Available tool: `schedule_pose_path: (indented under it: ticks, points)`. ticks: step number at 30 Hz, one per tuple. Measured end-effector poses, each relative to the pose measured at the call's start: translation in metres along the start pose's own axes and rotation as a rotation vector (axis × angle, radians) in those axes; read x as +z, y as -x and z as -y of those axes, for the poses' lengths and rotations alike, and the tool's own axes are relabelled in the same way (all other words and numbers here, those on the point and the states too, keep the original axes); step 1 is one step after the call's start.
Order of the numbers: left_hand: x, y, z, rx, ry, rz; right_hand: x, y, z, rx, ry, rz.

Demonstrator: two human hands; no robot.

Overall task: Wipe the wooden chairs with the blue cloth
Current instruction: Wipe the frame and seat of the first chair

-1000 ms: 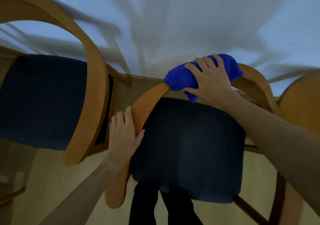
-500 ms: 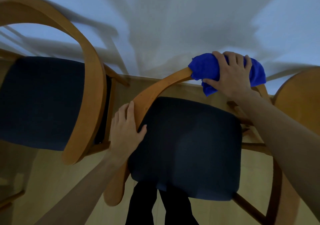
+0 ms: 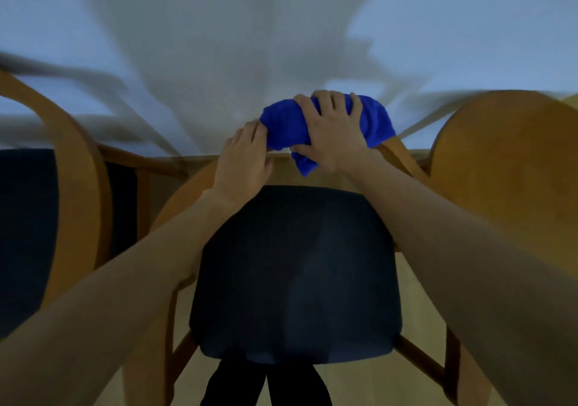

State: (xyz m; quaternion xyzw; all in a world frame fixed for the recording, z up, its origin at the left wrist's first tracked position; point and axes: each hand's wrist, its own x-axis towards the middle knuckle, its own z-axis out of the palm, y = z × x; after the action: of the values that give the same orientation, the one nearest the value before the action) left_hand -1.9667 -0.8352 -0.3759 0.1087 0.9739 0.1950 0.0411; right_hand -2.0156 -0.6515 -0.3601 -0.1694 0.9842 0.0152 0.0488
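Blue cloth (image 3: pixel 325 121), gripped by the right hand (image 3: pixel 334 136) atop the chair back (image 3: pixel 181 199), could slip off; left hand (image 3: pixel 244 161) rests beside it.

Bare forearms, no sleeves — black trousers (image 3: pixel 266 385) on both legs.

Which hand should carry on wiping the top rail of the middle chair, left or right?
Right. The right hand already grips the blue cloth bunched on the chair's top rail. The left hand rests on the rail beside the cloth, touching its edge; it looks better used to steady the chair.
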Motion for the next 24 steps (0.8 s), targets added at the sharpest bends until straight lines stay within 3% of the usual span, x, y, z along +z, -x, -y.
schedule_pose_path:
  ticks: [7,14,18,24]
  points:
    - [-0.007,-0.010,0.014,0.094,-0.047,0.002,0.005,0.013,-0.019,0.023,-0.139,-0.137]
    - [0.001,-0.005,0.005,0.037,-0.040,-0.053,0.032,0.070,-0.097,0.364,-0.441,-0.092]
    - [0.008,-0.006,-0.017,0.014,-0.035,-0.081,0.058,0.125,-0.133,0.550,-0.316,0.035]
    - [0.020,-0.020,-0.096,0.307,-0.096,-0.030,0.064,0.180,-0.138,0.690,-0.208,0.052]
